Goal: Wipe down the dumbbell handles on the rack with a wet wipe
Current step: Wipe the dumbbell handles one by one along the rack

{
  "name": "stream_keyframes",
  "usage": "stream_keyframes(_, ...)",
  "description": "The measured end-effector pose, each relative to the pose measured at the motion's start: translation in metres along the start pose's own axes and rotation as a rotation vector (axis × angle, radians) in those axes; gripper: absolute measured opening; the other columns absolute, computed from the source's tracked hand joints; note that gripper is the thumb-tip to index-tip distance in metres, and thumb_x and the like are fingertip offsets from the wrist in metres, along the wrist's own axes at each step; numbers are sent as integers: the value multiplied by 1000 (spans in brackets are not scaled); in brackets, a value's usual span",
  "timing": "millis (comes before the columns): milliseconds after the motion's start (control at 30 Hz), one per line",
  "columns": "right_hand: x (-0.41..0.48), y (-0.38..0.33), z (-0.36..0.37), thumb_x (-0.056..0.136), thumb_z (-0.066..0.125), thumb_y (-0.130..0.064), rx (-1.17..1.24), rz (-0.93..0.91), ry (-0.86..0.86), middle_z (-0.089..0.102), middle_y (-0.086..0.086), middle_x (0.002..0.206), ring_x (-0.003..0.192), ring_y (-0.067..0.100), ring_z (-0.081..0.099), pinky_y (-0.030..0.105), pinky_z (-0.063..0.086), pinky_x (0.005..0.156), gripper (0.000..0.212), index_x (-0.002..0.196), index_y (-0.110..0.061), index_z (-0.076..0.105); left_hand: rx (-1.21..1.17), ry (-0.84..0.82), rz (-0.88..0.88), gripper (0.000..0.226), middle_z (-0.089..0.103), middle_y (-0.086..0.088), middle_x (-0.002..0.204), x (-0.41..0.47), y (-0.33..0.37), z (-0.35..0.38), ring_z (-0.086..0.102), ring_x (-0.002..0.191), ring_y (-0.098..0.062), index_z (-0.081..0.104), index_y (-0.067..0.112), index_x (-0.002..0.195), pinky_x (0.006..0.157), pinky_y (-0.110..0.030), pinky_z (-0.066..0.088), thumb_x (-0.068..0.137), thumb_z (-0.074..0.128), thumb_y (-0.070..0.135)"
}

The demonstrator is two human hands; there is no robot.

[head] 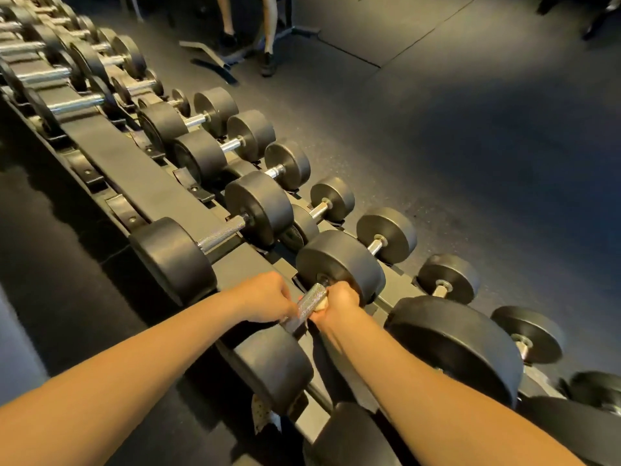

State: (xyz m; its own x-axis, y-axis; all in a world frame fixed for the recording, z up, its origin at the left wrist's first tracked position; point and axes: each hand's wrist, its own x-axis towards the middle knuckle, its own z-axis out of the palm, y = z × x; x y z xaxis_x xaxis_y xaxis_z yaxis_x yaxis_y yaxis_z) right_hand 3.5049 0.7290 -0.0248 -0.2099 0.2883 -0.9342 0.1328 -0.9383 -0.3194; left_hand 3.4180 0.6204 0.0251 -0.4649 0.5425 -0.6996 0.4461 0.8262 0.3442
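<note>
A long black rack point(141, 176) runs from top left to bottom right, loaded with black round-headed dumbbells. Both hands are at the knurled chrome handle point(311, 302) of one dumbbell on the upper tier, between its far head point(339, 264) and near head point(272, 368). My right hand point(339, 304) grips the handle's far end, with a white wet wipe point(322, 306) showing between fingers and metal. My left hand point(265, 295) has curled fingers at the handle's near end; whether it grips the handle or the wipe is hidden.
Another upper-tier dumbbell point(221, 235) lies just left. Lower-tier dumbbells point(386, 237) stick out toward the dark rubber floor point(470, 146). A person's legs point(268, 35) stand by a bench frame point(215, 58) at the top. A large dumbbell head point(453, 348) sits right of my right forearm.
</note>
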Motion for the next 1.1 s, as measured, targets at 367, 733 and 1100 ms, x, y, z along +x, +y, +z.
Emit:
stream_keyframes(367, -35, 38, 7, 107, 42, -11, -531, -505, 238, 54, 5, 119, 95, 15, 49, 35, 47, 92, 36, 141, -19, 52, -36, -103, 92, 24, 75, -4, 77, 41, -13, 1, 70, 78, -22, 70, 12, 71, 73, -35, 57, 75, 86, 30)
stream_keyframes(733, -45, 30, -5, 104, 51, -21, -1547, -923, 208, 42, 3, 140, 122, 19, 45, 26, 45, 96, 39, 143, -18, 48, -688, -104, 118, 10, 72, -11, 85, 55, -3, -5, 66, 71, -19, 74, 10, 101, 60, -26, 54, 95, 66, 12)
stream_keyframes(1100, -49, -4, -39, 103, 54, -14, -1008, -874, 213, 65, -8, 104, 93, 8, 64, 8, 45, 69, 21, 117, -22, 67, -732, -55, 4, 11, 71, -10, 68, 67, 23, 4, 66, 60, -16, 76, 0, 87, 62, -28, 61, 85, 82, 9)
